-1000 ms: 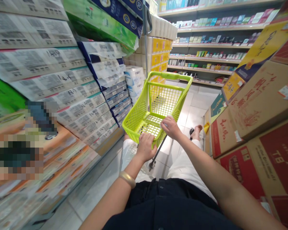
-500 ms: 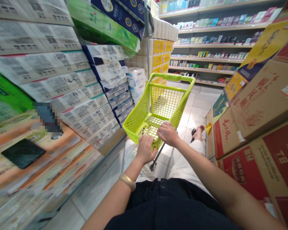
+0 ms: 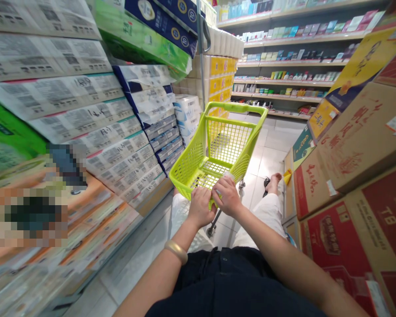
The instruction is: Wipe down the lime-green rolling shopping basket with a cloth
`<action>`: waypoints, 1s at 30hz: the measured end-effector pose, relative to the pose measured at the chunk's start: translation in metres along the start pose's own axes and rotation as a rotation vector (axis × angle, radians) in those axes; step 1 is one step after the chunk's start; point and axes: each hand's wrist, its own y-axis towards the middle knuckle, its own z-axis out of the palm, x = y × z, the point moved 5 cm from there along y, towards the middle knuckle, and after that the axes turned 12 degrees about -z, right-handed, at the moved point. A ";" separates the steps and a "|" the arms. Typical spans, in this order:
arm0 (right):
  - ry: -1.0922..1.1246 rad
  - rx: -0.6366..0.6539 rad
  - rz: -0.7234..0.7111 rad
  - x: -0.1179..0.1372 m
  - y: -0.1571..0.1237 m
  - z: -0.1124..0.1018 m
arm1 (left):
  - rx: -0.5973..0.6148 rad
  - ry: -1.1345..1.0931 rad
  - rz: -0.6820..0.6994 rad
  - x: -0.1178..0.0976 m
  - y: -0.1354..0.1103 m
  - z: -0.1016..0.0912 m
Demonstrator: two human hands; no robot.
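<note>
A lime-green plastic shopping cart (image 3: 231, 143) with grid walls stands between my legs, its raised handle bar at the far side. Nothing lies in the part of its basket that I can see. My left hand (image 3: 202, 207), below a gold-coloured bangle (image 3: 176, 252), is closed over the near rim. Right beside it, my right hand (image 3: 227, 196) has its fingers curled at the same rim, close to the left fingers. A small pale patch shows by the right knuckles; I cannot make it out. The undersides of both hands are hidden.
Stacked paper-goods packs (image 3: 119, 132) line the left side, with a dark phone-like thing (image 3: 66, 163), partly blurred, on orange packs (image 3: 95, 193). Cardboard cartons (image 3: 359, 145) rise on the right. Shelves of small goods (image 3: 284, 79) stand ahead, beyond the tiled floor (image 3: 277, 136).
My right hand has shifted slightly left and down along the cart's rim, closer to my left hand. The left hand and the cart have hardly moved.
</note>
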 end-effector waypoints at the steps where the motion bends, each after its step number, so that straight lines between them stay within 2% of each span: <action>1: 0.013 0.034 -0.039 -0.001 0.001 -0.001 | -0.001 0.000 0.001 0.000 0.000 0.000; 4: 0.054 0.091 -0.115 -0.025 0.009 -0.009 | -0.002 -0.004 0.000 -0.001 0.000 -0.001; 7: 0.058 0.024 -0.032 -0.065 0.020 -0.019 | -0.003 -0.008 -0.002 -0.001 0.001 0.001; 9: 0.043 -0.026 0.025 -0.081 0.023 -0.021 | -0.004 -0.008 -0.004 -0.002 0.003 0.002; 12: 0.010 -0.091 0.082 -0.077 0.020 -0.016 | -0.001 -0.005 -0.011 -0.002 0.004 0.004; 15: 0.002 -0.132 0.108 -0.046 0.008 -0.007 | 0.011 0.002 -0.015 -0.003 0.005 0.004; 18: 0.024 -0.108 0.073 -0.016 -0.001 0.000 | 0.024 0.007 -0.012 -0.003 0.004 0.004; 20: 0.040 -0.063 0.019 -0.010 -0.003 0.000 | 0.028 0.007 -0.011 -0.003 0.004 0.004; 22: 0.065 0.003 -0.046 -0.016 0.001 -0.003 | 0.030 0.007 -0.012 -0.002 0.004 0.003; 24: 0.091 0.041 -0.058 -0.034 0.008 -0.008 | 0.032 0.005 -0.012 -0.002 0.004 0.002; 27: 0.095 0.000 0.022 -0.067 0.019 -0.016 | 0.032 0.003 -0.014 -0.003 0.005 0.002; 30: 0.072 -0.057 0.084 -0.081 0.023 -0.017 | 0.031 0.002 -0.019 -0.004 0.007 0.003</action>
